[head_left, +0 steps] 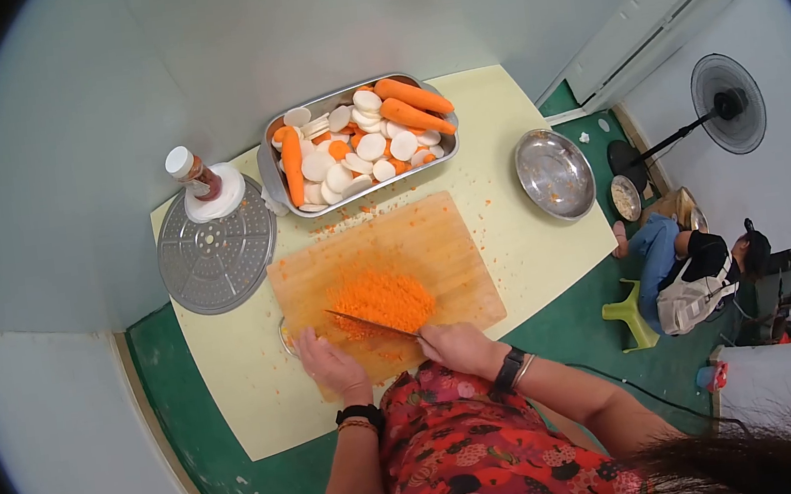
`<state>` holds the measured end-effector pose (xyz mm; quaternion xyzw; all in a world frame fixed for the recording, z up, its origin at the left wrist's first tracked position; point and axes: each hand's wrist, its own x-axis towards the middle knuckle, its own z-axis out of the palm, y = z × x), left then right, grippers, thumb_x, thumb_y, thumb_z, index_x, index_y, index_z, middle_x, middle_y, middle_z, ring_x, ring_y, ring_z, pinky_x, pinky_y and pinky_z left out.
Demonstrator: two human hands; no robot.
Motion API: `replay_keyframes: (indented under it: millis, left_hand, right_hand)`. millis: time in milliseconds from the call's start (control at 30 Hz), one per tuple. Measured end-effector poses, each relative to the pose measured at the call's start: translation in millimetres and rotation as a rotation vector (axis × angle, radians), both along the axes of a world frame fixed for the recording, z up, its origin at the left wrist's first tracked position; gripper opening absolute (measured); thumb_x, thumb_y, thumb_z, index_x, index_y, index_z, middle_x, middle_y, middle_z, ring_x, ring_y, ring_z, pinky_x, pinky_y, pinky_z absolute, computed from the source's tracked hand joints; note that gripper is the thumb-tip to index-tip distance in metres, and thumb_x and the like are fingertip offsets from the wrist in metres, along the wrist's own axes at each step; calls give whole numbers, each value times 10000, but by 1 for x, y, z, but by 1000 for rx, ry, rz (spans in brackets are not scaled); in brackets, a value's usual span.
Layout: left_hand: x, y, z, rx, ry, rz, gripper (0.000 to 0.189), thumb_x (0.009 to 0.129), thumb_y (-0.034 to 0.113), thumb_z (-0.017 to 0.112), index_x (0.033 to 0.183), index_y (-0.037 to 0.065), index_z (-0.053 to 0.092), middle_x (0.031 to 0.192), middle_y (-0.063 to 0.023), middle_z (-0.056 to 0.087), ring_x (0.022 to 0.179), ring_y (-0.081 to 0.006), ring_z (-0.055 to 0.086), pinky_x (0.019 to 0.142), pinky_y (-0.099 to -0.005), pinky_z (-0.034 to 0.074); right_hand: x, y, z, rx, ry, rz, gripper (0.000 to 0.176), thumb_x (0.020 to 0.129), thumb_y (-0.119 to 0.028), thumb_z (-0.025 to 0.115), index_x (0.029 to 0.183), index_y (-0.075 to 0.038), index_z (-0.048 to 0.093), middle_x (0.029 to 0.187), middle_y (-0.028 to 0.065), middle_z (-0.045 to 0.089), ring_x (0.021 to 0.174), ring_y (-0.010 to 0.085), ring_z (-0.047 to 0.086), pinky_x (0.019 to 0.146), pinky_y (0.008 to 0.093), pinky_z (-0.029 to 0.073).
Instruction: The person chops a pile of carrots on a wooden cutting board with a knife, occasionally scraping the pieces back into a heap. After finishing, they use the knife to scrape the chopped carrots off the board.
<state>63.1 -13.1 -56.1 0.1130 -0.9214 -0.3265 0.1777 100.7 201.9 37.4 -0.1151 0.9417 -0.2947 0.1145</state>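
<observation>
My right hand (458, 348) is closed around the handle of a knife (375, 323). The blade points left and lies against a pile of finely chopped carrot (384, 297). Under the pile is a wooden cutting board (453, 240), tilted on the table and dusted with orange bits. My left hand (329, 362) rests at the board's near left edge, fingers stretched out and apart from the blade, holding nothing I can see. Partly hidden beside its fingers is a small round rim (285, 336), whose kind I cannot make out.
Behind the board, a metal tray (313, 209) holds white slices and several carrots (412, 95). A perforated metal disc (218, 257) carries a white-lidded jar (196, 176). A steel bowl (555, 174) stands right. Beyond the table are a seated person (701, 276), green stool (630, 316) and fan (728, 104).
</observation>
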Motion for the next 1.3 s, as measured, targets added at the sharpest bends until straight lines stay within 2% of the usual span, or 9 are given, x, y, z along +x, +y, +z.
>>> replay_keyframes:
  millis: [167,233,367,433,567,767,867,1033,1300]
  left_hand:
    - [-5,15,25,-242,-266,13,440,1028,274,358,1404,61,438,1483,-150,393,1406,-361,293,1112,-495,236]
    - [-6,18,24,-312,-325,5,465,1030,289,341,1438,72,391,1525,-130,337,1428,-355,249,1111,-504,223]
    - [-9,19,25,-383,-370,-12,495,1032,316,311,1469,86,350,1569,-109,273,1446,-348,210,1105,-517,220]
    - [-9,21,25,-395,-380,-1,496,1033,314,306,1470,83,349,1574,-106,266,1447,-350,208,1104,-517,222]
    - [-11,22,29,-414,-383,8,495,1034,303,300,1471,75,346,1578,-100,258,1448,-353,207,1100,-524,232]
    - [-11,24,28,-429,-397,6,492,1033,295,301,1466,67,354,1578,-102,258,1447,-355,210,1090,-531,252]
    - [-12,23,29,-454,-401,12,491,1034,296,298,1465,68,356,1579,-99,258,1446,-354,213,1091,-527,250]
    - [-12,25,30,-433,-411,9,493,1033,294,299,1467,67,351,1575,-103,265,1446,-355,213,1099,-523,239]
    - [-14,24,30,-438,-445,9,499,1027,287,310,1478,72,328,1582,-101,244,1450,-354,199,1109,-521,224]
  right_hand:
    - [-1,-16,-2,19,-18,-105,198,942,-220,498,891,-30,526,730,189,643,659,391,635,590,489,506]
    - [-4,-19,-9,63,-112,-118,205,945,-223,492,893,-27,524,733,193,647,669,387,642,593,493,507]
    - [-9,-25,-2,65,-100,-138,211,948,-221,484,894,-21,524,720,198,650,672,387,649,590,501,508]
    - [-13,-30,13,44,-54,-157,209,947,-216,483,890,-19,525,711,199,650,667,389,650,587,503,509]
    - [-19,-31,-11,79,-95,-151,200,941,-210,496,883,-20,522,700,201,644,653,390,646,583,501,508]
    - [-21,-33,2,47,-49,-168,191,936,-203,509,864,-26,515,683,198,630,641,389,639,570,487,507]
    - [-22,-35,-14,57,-43,-177,187,936,-200,511,863,-28,513,669,192,625,623,385,637,551,482,505]
    - [-28,-36,7,57,-57,-172,191,939,-198,500,889,-14,516,695,204,650,643,384,652,560,492,516]
    - [-30,-37,-7,60,5,-185,182,939,-199,513,863,-34,520,673,185,633,608,375,638,538,479,509]
